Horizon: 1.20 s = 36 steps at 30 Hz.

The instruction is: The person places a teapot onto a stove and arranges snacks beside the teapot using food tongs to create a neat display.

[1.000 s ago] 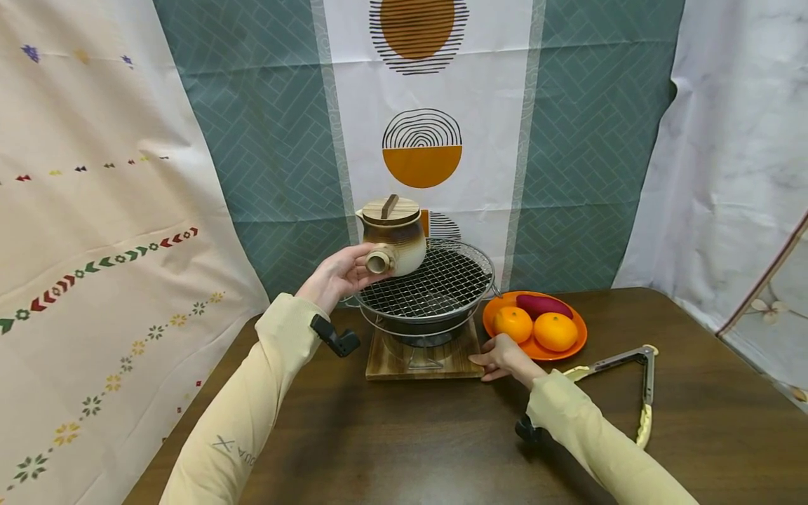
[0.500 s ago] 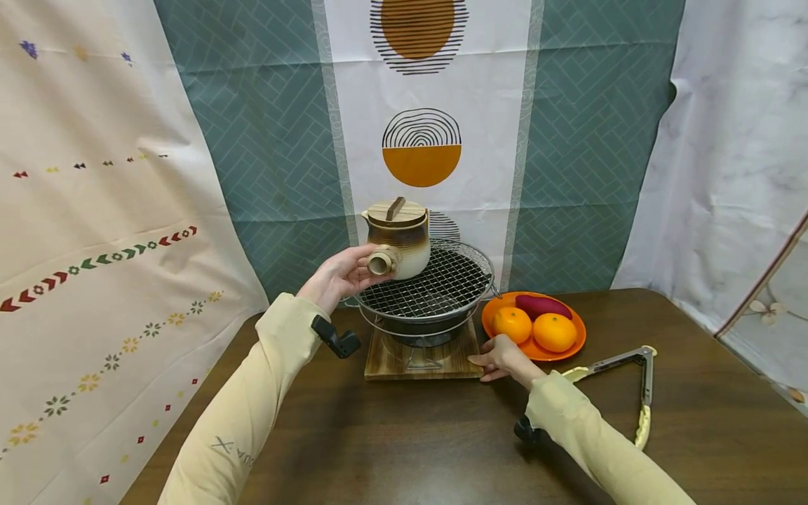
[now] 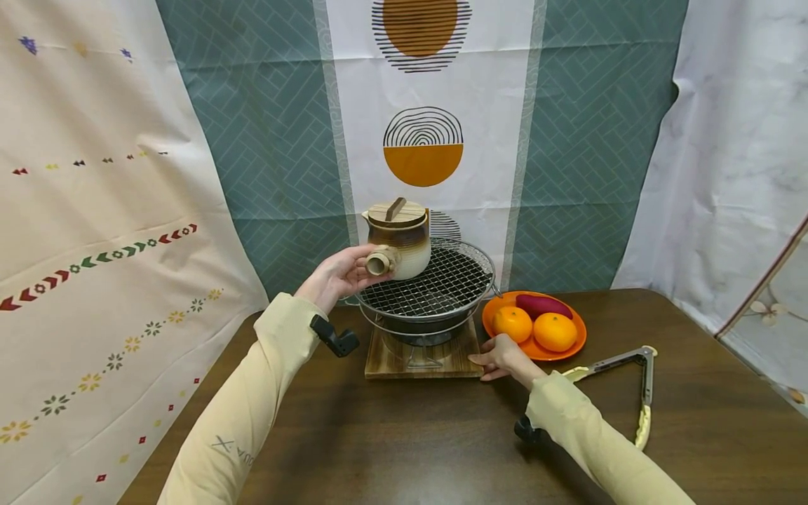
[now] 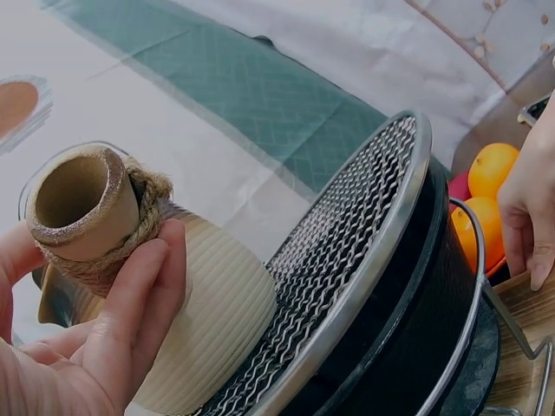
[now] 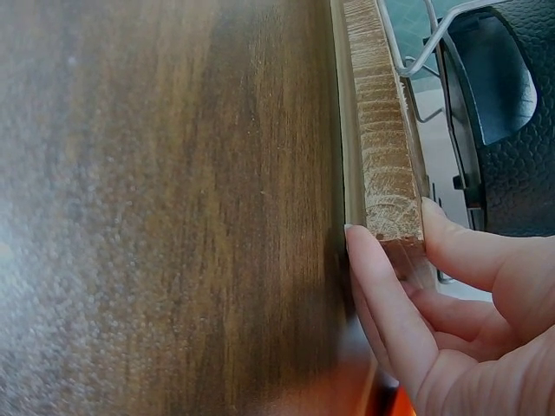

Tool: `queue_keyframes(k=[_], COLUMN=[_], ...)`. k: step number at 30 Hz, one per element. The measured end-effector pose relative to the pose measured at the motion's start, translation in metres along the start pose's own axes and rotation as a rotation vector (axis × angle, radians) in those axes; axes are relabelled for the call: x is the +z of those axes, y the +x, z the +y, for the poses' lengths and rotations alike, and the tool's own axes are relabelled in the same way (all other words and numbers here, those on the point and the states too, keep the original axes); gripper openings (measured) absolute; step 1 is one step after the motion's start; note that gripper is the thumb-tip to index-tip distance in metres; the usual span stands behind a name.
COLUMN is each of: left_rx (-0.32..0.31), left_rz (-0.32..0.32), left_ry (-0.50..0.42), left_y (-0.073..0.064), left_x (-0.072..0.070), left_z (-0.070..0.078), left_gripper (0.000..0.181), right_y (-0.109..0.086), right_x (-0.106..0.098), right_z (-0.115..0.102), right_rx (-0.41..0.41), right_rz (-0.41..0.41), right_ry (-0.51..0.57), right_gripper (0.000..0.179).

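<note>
My left hand (image 3: 341,277) holds the short hollow side handle (image 4: 91,208) of a ceramic teapot (image 3: 407,245), its fingers and thumb round the cord-wrapped neck. The pot is upright, cream below and brown above, under a wooden lid (image 3: 407,212). Its base meets the left part of the wire mesh (image 3: 448,287) on a round black grill (image 4: 434,269); I cannot tell if it bears full weight there. Below the grill lies a wooden board (image 3: 388,361). My right hand (image 3: 505,359) pinches that board's front right corner (image 5: 395,208) between thumb and fingers.
An orange plate (image 3: 577,344) with two oranges (image 3: 555,332) and a purple sweet potato (image 3: 543,306) sits right of the grill. Spread tongs (image 3: 645,372) lie farther right on the brown table (image 3: 404,435). Patterned cloth (image 3: 271,140) hangs behind.
The teapot has shifted slightly right and down over the mesh within the first half second, then stays put. My right hand keeps its hold on the board's corner.
</note>
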<state>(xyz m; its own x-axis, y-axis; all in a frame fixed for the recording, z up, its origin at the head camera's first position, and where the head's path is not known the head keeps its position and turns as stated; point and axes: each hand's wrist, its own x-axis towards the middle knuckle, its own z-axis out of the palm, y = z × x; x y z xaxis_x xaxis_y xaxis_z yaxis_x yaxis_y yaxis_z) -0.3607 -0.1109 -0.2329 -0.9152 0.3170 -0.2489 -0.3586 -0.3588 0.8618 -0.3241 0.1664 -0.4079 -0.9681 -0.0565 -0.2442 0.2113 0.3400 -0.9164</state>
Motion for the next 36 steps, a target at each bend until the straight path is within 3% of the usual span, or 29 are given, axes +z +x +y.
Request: queue_keyframes(k=[5, 11, 18, 31, 36], left_rx=[0.002, 0.012, -0.008, -0.010, -0.010], left_rz=[0.006, -0.002, 0.001, -0.038, -0.039], left_ry=[0.011, 0.032, 0.030, 0.034, 0.036], left_y=[0.002, 0.003, 0.003, 0.002, 0.003], left_x=[-0.001, -0.004, -0.009, -0.013, -0.014], left_z=[-0.001, 0.001, 0.003, 0.002, 0.003], left_gripper=[0.035, 0.028, 0.021, 0.041, 0.040], right_y=[-0.002, -0.003, -0.002, -0.001, 0.001], right_x=[0.001, 0.000, 0.001, 0.000, 0.000], right_z=[0.001, 0.000, 0.001, -0.002, -0.003], right_rx=[-0.008, 0.001, -0.009, 0.021, 0.028], right_rz=[-0.007, -0.013, -0.016, -0.011, -0.010], right_ry=[0.010, -0.008, -0.004, -0.023, -0.029], right_gripper=[0.031, 0.041, 0.041, 0.044, 0.044])
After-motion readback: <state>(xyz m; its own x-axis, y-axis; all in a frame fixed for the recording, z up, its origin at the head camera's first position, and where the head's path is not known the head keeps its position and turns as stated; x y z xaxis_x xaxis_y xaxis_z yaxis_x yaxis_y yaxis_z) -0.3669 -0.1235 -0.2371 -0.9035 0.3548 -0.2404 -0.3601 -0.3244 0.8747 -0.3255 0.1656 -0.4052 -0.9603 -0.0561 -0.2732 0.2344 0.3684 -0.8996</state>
